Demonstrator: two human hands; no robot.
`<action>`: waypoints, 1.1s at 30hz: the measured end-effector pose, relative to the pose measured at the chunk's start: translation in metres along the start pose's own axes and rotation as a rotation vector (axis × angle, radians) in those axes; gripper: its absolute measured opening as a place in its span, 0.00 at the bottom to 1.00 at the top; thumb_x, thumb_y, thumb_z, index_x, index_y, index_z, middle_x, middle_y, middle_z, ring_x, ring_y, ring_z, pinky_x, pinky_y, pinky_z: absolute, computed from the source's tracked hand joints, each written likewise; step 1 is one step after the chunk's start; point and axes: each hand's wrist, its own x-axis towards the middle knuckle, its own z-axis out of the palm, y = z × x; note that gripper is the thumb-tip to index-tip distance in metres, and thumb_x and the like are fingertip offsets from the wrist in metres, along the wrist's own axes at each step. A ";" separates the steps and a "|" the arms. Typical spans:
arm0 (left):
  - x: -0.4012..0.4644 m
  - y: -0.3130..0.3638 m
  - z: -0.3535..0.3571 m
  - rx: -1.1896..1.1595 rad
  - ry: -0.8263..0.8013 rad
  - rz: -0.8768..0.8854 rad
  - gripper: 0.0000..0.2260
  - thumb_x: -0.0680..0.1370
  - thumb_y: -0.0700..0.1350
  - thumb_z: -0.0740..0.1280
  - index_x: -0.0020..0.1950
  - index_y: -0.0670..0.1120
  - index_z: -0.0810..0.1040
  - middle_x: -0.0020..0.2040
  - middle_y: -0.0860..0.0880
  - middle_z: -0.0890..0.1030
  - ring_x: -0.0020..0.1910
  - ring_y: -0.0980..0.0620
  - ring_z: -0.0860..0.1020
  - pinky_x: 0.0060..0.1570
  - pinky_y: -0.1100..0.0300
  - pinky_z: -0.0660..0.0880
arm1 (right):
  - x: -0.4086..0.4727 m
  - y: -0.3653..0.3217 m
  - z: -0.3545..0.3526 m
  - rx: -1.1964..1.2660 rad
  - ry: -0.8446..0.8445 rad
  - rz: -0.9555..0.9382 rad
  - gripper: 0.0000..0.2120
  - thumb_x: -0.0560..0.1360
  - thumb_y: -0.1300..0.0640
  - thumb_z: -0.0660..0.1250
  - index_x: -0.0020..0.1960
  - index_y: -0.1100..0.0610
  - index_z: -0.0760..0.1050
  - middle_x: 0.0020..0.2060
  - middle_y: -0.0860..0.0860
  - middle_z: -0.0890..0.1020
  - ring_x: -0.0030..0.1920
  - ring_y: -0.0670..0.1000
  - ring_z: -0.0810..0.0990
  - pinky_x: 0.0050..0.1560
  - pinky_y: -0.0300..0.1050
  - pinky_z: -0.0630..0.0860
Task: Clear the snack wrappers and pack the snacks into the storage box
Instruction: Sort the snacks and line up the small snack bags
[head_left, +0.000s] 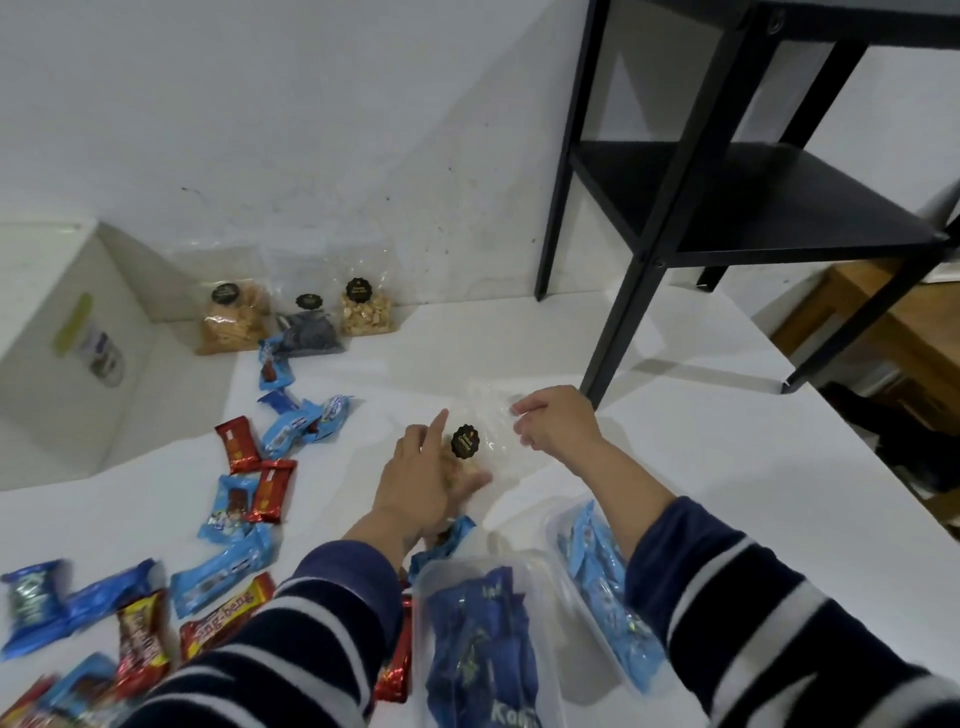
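A clear plastic snack bag (485, 431) with a round black label lies on the white table (701, 467) at mid-frame. My left hand (423, 478) grips its filled lower end, index finger stretched out. My right hand (556, 421) pinches the bag's empty clear top. Two clear storage boxes stand near me: one (441, 577) holds dark blue packets, the other (558, 519) light blue packets. Several blue and red snack packets (249, 499) lie scattered at the left.
Three more clear snack bags (298, 317) stand against the back wall. A white bin (62, 343) is at the far left. A black metal shelf frame (701, 208) stands on the table's right side. The table edge runs along the right.
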 end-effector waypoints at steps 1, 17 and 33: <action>0.001 -0.001 -0.003 -0.097 0.009 -0.005 0.38 0.74 0.62 0.65 0.77 0.50 0.52 0.70 0.47 0.62 0.70 0.47 0.64 0.67 0.54 0.65 | 0.001 -0.004 0.000 -0.041 -0.024 -0.023 0.13 0.69 0.74 0.66 0.43 0.58 0.82 0.43 0.56 0.84 0.41 0.51 0.80 0.43 0.44 0.80; 0.035 0.030 -0.028 -0.835 0.212 -0.095 0.09 0.80 0.44 0.62 0.41 0.48 0.76 0.39 0.51 0.80 0.42 0.53 0.80 0.41 0.63 0.70 | 0.007 -0.006 -0.014 -0.176 -0.050 -0.079 0.12 0.74 0.60 0.67 0.50 0.69 0.80 0.36 0.54 0.78 0.38 0.51 0.75 0.40 0.43 0.74; 0.024 0.029 -0.031 -0.962 0.132 -0.169 0.06 0.79 0.46 0.64 0.49 0.45 0.78 0.45 0.50 0.82 0.41 0.54 0.82 0.46 0.58 0.74 | 0.005 -0.011 -0.009 -0.095 -0.111 -0.153 0.08 0.74 0.55 0.69 0.49 0.59 0.82 0.41 0.46 0.80 0.44 0.49 0.77 0.44 0.40 0.73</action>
